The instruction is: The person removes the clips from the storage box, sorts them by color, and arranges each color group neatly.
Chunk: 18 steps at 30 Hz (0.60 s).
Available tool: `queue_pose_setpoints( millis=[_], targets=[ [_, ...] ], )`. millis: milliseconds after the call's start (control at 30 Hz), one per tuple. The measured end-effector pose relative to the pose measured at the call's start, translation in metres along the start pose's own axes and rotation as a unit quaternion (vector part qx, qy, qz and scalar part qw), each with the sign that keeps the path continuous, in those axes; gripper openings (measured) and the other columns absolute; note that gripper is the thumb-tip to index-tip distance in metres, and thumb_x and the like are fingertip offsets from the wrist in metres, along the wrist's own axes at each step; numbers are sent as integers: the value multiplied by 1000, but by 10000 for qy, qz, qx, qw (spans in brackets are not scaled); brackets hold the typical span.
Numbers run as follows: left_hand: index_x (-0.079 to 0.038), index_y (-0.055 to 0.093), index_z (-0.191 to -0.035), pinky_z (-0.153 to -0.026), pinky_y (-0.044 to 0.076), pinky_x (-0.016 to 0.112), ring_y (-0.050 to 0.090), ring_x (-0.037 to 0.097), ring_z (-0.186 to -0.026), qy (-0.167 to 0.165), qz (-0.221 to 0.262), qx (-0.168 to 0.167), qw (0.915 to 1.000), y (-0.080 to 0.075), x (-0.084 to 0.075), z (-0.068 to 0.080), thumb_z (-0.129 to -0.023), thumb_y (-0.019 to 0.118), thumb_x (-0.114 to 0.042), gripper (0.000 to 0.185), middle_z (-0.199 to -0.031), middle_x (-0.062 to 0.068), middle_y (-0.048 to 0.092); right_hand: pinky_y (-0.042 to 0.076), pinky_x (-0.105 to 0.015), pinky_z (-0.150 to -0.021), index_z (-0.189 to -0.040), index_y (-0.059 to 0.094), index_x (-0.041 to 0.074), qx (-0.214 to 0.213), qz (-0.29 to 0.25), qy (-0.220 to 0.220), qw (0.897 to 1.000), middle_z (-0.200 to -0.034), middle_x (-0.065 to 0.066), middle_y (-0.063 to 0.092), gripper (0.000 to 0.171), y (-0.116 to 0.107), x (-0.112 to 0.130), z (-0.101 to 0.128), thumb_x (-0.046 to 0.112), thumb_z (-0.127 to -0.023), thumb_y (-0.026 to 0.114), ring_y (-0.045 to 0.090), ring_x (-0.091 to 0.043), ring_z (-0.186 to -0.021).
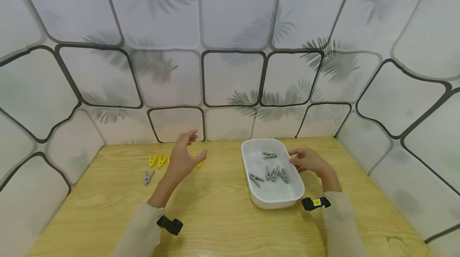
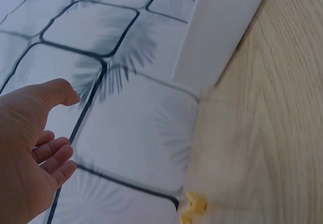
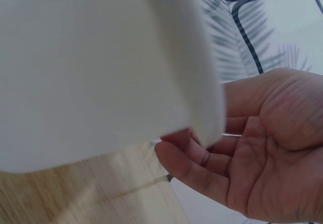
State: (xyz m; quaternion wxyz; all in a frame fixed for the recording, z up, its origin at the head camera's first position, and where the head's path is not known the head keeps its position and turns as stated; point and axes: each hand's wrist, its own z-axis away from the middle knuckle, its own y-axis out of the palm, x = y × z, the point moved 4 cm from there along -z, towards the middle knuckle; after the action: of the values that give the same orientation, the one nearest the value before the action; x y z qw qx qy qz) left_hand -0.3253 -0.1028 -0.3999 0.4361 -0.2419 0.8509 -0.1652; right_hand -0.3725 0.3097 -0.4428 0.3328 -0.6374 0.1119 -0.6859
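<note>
The white plastic bin [image 1: 253, 197] holds several grey clothespins [image 1: 275, 173], lying loosely on its bottom. My right hand [image 1: 310, 162] grips the bin's right side, with fingers curled under the rim in the right wrist view. To the left, my left hand [image 1: 182, 161] is raised above the table with thumb and fingers spread and nothing between them. Yellow clothespins [image 1: 152, 161] stand in a row near the table's back edge, one partly hidden behind the left thumb. In front of them lies a single grey clothespin [image 1: 148, 178].
The wooden table [image 1: 215, 229] ends at the back against a patterned fabric wall [image 1: 233, 81]. Similar walls close in the left and right sides. Black wrist cameras [image 1: 169, 225] sit on both sleeves.
</note>
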Motion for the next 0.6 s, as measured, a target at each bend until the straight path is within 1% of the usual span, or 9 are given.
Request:
queue_pose_setpoints(
  millis=[67, 133, 200, 233, 267, 333, 400, 467, 600],
  targets=[
    [3, 53, -140, -99, 50, 51, 59, 38, -113, 289, -25, 398, 9988, 17, -14, -10, -83, 82, -9, 65, -121, 20, 61, 61, -41, -75, -139, 52, -11, -7, -31, 11, 10000, -100, -20, 72, 46, 0, 0, 0, 13, -100, 60, 70, -19, -79],
    [1, 56, -138, -99, 51, 48, 60, 35, -113, 500, -28, 880, 9949, 34, -29, -17, -84, 82, -12, 61, -120, 17, 63, 61, -42, -75, -139, 52, -11, -2, -14, 40, 10000, -100, -20, 71, 47, -1, 0, 0, 13, -100, 60, 70, -19, -79],
    [-1, 60, -136, -100, 51, 47, 62, 33, -114, 694, -44, 1400, 9877, 52, -41, -23, -85, 82, -14, 57, -121, 15, 65, 61, -41, -75, -139, 53, -10, -23, -19, 104, 9999, -100, -19, 72, 47, -1, 0, 0, 14, -100, 61, 70, -19, -79],
    [-2, 61, -135, -100, 52, 46, 62, 32, -115, 782, -42, 1683, 9826, 61, -46, -26, -85, 82, -15, 56, -121, 14, 66, 61, -41, -75, -139, 52, -10, -16, 4, 99, 9999, -100, -19, 72, 47, -1, 0, 1, 14, -100, 60, 70, -19, -80],
    [-2, 62, -134, -100, 52, 46, 63, 31, -115, 870, -71, 1977, 9764, 69, -51, -28, -86, 82, -16, 54, -121, 13, 67, 61, -41, -75, -139, 53, -10, -27, -4, 106, 9999, -99, -19, 71, 46, -1, 1, 1, 13, -100, 61, 70, -19, -79],
    [-5, 64, -132, -99, 52, 43, 64, 28, -114, 1061, -285, 2533, 9611, 87, -58, -32, -87, 82, -18, 50, -121, 11, 68, 60, -40, -74, -138, 53, -10, -41, -31, 86, 10000, -99, -19, 71, 45, -1, 1, 2, 13, -100, 61, 70, -19, -79],
    [-5, 67, -127, -97, 53, 41, 66, 26, -111, 1278, -519, 2991, 9442, 104, -64, -35, -87, 81, -18, 45, -117, 10, 71, 60, -40, -74, -138, 53, -11, -35, -72, 37, 10000, -98, -19, 72, 45, -1, 3, 3, 12, -100, 60, 70, -19, -78],
    [-7, 71, -121, -94, 53, 38, 67, 23, -107, 1411, -829, 3369, 9272, 119, -67, -38, -87, 82, -19, 37, -113, 7, 73, 60, -41, -74, -137, 53, -12, -31, -121, -10, 9999, -98, -20, 72, 45, -1, 3, 4, 11, -100, 60, 70, -20, -78],
    [-9, 76, -111, -88, 53, 33, 68, 20, -100, 1357, -1323, 3992, 8971, 145, -68, -42, -85, 84, -21, 30, -106, 4, 75, 60, -43, -74, -138, 52, -12, -25, -147, -12, 9999, -98, -20, 71, 45, 0, 4, 5, 12, -100, 60, 70, -19, -78]
  ],
)
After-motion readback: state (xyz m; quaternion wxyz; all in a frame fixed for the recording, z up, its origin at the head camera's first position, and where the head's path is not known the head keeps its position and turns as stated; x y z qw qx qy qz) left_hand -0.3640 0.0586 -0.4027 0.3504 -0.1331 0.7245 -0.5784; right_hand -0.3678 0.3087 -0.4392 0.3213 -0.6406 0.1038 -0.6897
